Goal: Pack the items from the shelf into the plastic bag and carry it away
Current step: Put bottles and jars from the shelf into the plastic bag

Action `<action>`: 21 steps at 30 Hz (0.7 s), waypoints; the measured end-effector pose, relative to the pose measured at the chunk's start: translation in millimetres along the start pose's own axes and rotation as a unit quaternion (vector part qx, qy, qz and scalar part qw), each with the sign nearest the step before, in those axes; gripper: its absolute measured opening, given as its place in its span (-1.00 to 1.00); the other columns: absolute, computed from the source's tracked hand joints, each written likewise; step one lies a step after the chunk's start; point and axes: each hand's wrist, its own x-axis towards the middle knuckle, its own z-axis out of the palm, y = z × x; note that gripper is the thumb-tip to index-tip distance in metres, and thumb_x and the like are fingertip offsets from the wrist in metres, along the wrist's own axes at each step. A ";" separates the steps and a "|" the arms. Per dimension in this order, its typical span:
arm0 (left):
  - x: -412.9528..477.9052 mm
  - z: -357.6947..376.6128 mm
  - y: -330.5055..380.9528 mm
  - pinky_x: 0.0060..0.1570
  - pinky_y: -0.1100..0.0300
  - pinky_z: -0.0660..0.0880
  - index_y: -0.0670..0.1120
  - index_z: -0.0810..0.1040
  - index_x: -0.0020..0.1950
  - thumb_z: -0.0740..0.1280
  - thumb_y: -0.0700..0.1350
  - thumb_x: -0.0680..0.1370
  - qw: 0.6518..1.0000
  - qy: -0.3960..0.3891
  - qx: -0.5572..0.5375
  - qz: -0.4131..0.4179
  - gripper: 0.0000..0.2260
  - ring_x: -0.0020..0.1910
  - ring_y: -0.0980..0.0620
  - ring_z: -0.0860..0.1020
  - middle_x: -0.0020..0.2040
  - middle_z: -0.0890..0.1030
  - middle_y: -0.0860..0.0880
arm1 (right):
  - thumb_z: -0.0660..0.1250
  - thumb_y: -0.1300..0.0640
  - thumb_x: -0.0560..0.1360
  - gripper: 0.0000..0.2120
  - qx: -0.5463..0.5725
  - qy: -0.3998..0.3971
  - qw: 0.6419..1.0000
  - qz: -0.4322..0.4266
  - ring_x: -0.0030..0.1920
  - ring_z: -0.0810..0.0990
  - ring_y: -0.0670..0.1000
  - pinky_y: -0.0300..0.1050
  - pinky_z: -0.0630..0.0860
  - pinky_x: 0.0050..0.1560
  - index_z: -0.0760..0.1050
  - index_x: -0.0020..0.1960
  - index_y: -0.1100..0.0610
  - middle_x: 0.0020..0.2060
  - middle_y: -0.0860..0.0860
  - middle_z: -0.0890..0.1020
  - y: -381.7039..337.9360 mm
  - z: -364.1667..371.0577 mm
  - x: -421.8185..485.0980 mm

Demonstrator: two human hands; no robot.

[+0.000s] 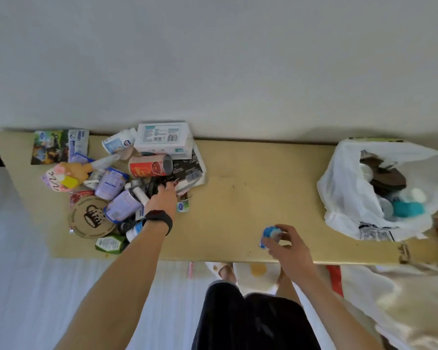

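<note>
The right hand (286, 245) hovers near the front edge of the shelf (250, 198), a little right of its middle. Its fingers and thumb are curled round a small blue container (271, 234), which sticks out from the fingertips toward the left and the wall. It is too small and blurred to tell what it is or which way its long axis runs.

What matters next is the plastic bag (349, 198). It sits at the right end of the shelf, well apart from that hand, to its right and slightly further back toward the wall. Its mouth gapes upward, with dark and teal things already inside. The right hand is plainly the nearer one, so I would expect a sweep to the right along the shelf and a drop into the opening.

The left hand (162, 198), with a black watch (159, 218) on its wrist, reaches into the heap at the left end. Its fingertips are on a dark object (153, 186) just in front of a red can (149, 168) lying on its side. Whether the fingers have closed on it I cannot tell.
</note>
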 end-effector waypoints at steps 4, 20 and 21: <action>-3.6 0.9 2.2 -0.07 -0.06 0.51 -0.18 0.31 0.37 0.15 -0.22 0.62 0.999 -0.043 -0.007 0.010 -0.70 0.08 -0.25 0.59 0.21 0.55 -0.22 | 0.55 -0.02 0.35 -0.68 0.061 0.003 0.998 0.005 -0.26 0.70 0.01 0.14 0.62 -0.01 0.53 0.04 -0.17 -0.08 -0.10 0.67 -4.9 -2.9 -17.3; -18.7 37.3 22.7 0.13 -0.08 0.52 -0.21 0.30 0.39 0.17 -0.15 0.60 0.998 -0.037 -0.027 -0.053 -0.64 0.20 -0.22 0.52 0.30 0.48 -0.21 | 0.44 0.23 0.49 -0.78 0.188 -0.057 0.980 -0.019 -0.25 0.65 0.08 -0.03 0.61 -0.09 0.58 0.12 0.08 -0.13 0.10 0.67 -24.4 -61.3 -35.3; -26.6 33.7 27.4 0.10 -0.06 0.53 -0.20 0.33 0.39 0.18 -0.16 0.61 0.997 -0.046 -0.033 -0.056 -0.65 0.18 -0.22 0.54 0.28 0.49 -0.22 | 0.41 0.25 0.50 -0.79 0.208 -0.064 0.976 -0.013 -0.25 0.62 0.10 -0.04 0.59 -0.12 0.57 0.12 0.11 -0.17 0.12 0.66 -23.0 -65.7 -35.6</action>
